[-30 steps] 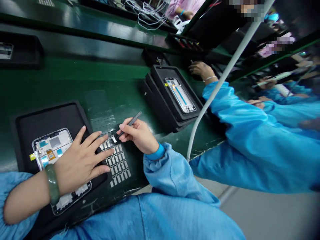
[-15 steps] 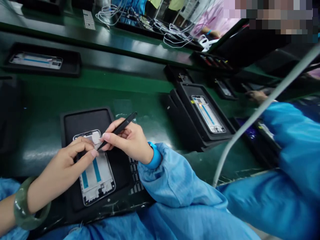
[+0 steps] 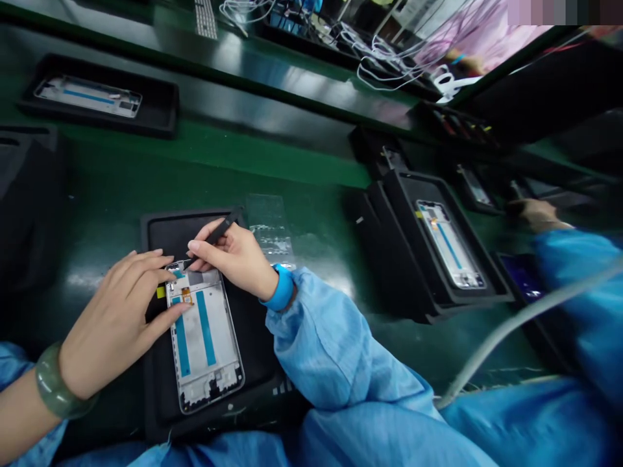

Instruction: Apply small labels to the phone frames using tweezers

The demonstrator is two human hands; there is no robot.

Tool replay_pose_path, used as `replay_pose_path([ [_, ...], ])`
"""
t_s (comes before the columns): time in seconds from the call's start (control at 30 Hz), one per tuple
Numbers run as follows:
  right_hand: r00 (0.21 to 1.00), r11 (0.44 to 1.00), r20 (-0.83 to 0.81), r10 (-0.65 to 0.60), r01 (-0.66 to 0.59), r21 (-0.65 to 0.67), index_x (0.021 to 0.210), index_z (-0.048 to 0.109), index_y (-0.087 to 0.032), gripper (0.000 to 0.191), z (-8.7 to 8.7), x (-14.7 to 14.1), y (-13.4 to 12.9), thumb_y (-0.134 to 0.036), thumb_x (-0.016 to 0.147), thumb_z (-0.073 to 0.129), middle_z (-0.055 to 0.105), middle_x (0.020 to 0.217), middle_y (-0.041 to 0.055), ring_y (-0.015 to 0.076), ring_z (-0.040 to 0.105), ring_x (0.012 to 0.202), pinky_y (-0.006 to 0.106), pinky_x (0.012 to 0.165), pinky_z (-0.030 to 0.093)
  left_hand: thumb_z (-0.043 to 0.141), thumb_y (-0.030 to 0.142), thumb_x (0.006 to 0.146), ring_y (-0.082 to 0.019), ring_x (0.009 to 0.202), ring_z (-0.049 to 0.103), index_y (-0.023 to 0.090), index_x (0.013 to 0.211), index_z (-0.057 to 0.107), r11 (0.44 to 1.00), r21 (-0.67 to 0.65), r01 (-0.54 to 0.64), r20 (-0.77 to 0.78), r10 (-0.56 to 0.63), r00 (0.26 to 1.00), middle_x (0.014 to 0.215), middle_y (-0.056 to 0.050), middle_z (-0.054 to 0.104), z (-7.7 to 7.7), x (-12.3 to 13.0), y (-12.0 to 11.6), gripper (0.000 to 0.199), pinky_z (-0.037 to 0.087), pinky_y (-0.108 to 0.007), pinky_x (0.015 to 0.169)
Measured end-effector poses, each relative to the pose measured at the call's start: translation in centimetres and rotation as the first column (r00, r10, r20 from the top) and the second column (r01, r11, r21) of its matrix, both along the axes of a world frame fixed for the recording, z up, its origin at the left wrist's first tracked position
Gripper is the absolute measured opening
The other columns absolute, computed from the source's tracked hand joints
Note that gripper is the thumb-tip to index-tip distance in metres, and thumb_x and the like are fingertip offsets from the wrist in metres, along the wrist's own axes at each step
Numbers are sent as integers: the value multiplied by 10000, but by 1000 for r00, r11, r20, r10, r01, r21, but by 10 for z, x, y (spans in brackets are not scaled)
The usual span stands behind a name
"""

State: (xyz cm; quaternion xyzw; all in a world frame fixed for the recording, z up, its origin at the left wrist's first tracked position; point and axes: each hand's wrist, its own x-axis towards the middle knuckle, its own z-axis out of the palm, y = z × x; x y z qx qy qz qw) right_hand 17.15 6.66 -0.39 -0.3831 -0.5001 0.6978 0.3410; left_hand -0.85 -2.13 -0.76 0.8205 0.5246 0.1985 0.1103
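Pinching one pair of tweezers [image 3: 215,233] above one phone frame [image 3: 204,344]

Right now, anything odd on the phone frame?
Nothing stands out. The phone frame lies flat on its black mat, blue strips straight; the right hand holds tweezers at its top edge. Fine damage is too small to tell.

The tabletop [image 3: 97,194] is glossy green, the tray [image 3: 257,376] matt black, the phone frame [image 3: 204,337] at seven o'clock smooth metal, and the sleeve [image 3: 311,344] at five o'clock crinkled blue cloth.
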Motion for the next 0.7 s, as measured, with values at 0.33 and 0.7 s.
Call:
replay_pose_path([
  [0.33, 997, 999, 74, -8, 5, 38, 803, 535, -184, 286, -1, 2, -1, -361, 706, 738, 597, 599, -56, 100, 665, 559, 181, 517, 553, 500, 530, 861, -290, 1257, 428, 192, 1036, 532, 999, -38, -10, 18, 10, 1000, 1231, -112, 553, 2, 0, -1, 382, 342, -519, 1063],
  [0.7, 983, 986, 181, 5, -35, 162, 818, 538, -191, 229, -4, 3, -1, -327, 748, 708, 594, 625, -52, 119, 677, 594, 212, 556, 547, 501, 491, 875, -283, 1241, 432, 162, 1100, 518, 1000, 19, 15, -15, -14, 1000, 1212, -126, 549, 2, 1, -1, 399, 356, -506, 1056],
])
